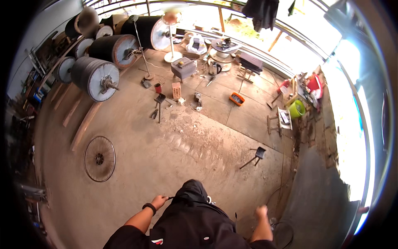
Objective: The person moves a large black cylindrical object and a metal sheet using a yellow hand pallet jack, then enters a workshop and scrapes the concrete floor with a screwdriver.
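My left hand (158, 202), with a black band at its wrist, is closed at the left side of the black garment (195, 220) on my body. A thin dark strap (169, 198) runs from its fingers to the cloth. Out to the right of my body, my right hand (261, 212) is curled closed, away from the garment. Whatever it may hold is too small to make out. A spoked wheel (99, 158) lies flat on the floor to the left, beyond my left hand. Ahead on the right stands a small dark-topped stand (260, 152).
Large rollers (85, 76) rest on wooden beams (85, 126) at far left. A white pedestal fan (172, 45), a grey stool (183, 68), an orange tray (236, 99) and a green bucket (297, 108) stand farther off. Rubble (199, 137) covers the middle floor. A cable (290, 228) lies at lower right.
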Tool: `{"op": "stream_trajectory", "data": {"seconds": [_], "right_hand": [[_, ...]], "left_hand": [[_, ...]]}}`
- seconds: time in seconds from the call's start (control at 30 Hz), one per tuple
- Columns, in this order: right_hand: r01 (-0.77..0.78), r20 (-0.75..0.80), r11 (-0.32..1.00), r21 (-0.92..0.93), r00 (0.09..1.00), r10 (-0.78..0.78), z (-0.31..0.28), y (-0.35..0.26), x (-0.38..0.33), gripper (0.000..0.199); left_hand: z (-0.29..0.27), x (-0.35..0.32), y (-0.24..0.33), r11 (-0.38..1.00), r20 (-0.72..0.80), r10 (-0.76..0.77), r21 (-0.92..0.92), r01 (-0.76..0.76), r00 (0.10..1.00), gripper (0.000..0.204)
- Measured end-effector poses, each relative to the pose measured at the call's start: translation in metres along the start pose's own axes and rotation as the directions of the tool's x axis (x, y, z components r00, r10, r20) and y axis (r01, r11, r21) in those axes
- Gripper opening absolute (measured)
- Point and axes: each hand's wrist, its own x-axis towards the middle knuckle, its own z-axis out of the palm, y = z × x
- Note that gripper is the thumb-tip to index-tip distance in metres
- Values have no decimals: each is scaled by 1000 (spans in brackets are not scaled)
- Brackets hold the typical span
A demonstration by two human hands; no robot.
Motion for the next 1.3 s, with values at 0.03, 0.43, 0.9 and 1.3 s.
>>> {"op": "stream_trajectory", "data": {"seconds": [0.03,0.43,0.9,1.3], "right_hand": [[90,-154,991,100,985,-74,-69,-55,33,34],[769,-239,609,196,639,-731,-359,-417,285,19],[489,536,796,-358,805,-253,-361,-367,585,27],[905,94,371,206,360,-928,-472,-932,643,25]], "left_hand": [[-3,-16,22,979,16,-108,-171,109,994,61],[32,107,327,506,548,-113,-686,523,829,70],[-25,261,608,916,-621,20,-302,-263,783,31],[61,350,696,872,-532,-214,-482,-85,819,27]]}}
